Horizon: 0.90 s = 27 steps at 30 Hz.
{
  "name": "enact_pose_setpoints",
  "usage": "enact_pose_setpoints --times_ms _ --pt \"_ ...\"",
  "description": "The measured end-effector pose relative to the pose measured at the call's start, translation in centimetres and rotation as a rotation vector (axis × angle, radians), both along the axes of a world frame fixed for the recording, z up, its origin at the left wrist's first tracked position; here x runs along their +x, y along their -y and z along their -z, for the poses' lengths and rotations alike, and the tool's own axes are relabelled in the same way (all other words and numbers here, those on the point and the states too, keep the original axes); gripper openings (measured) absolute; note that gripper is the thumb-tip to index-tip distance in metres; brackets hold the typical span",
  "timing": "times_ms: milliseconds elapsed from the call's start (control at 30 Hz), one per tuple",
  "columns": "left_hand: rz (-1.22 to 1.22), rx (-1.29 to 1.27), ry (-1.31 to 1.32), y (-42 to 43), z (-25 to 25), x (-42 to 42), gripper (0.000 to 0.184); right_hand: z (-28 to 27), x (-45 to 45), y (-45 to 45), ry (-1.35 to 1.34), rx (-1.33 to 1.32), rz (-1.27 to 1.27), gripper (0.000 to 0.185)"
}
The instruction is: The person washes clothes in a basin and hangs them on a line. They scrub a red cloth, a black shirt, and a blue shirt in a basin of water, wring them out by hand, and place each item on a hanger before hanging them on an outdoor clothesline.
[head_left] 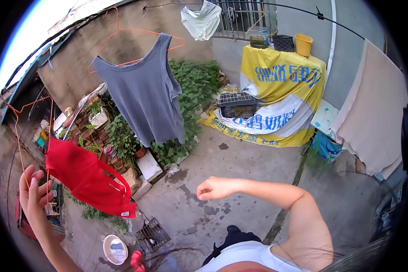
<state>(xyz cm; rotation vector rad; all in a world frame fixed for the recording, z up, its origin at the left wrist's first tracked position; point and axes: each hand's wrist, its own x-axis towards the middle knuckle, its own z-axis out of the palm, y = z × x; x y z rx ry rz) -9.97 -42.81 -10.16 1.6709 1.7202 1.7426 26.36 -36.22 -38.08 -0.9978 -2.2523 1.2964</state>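
Observation:
At the left, the fingers of my left hand point(35, 192) are curled around the side wire of an orange wire hanger point(18, 136). From that hanger a red bra point(88, 179) hangs tilted, its straps and a white tag toward the lower right. My right hand point(213, 188) is held in the air at mid-view, its fingers curled in and nothing showing in them. Beyond the hands, a grey tank top point(143, 88) hangs on another orange hanger point(138, 31).
White underpants point(201, 20) and a beige cloth point(374, 109) hang from the overhead line. A basin point(115, 250) and a wire cage point(153, 234) stand on the concrete. Plants point(192, 86) and bricks line the wall; a yellow-white sheet point(281, 68) covers a stack at the back.

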Motion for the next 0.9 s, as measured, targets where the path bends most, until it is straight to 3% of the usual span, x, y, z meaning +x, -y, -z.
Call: enact_pose_setpoints --times_ms 200,333,433,633,733,833,900 --pt "0.269 0.174 -0.16 2.8 2.7 0.8 0.059 3.0 -2.9 3.3 -0.001 -0.268 0.015 0.023" --pt "0.125 0.347 -0.266 5.0 5.2 0.7 0.075 4.1 -4.9 5.0 0.035 -0.246 0.002 0.023" --pt "0.063 0.37 -0.326 6.6 8.0 -1.5 0.068 5.4 -6.8 6.7 0.058 -0.241 -0.024 0.023" --pt "-0.096 -0.047 -0.235 11.3 17.5 -7.4 0.051 7.4 -10.1 9.5 0.248 -0.233 -0.079 0.023" --pt "-0.185 -0.334 -0.142 15.3 27.4 -9.4 0.047 8.8 -12.1 10.4 0.314 -0.209 -0.136 0.023" --pt "-0.296 -0.797 -0.128 22.9 38.4 -7.5 0.046 11.1 -13.4 11.1 0.347 -0.096 -0.255 0.022" --pt "-0.357 -1.065 0.05 29.2 44.3 -4.4 0.047 12.2 -14.2 11.2 0.433 -0.06 -0.376 0.027"
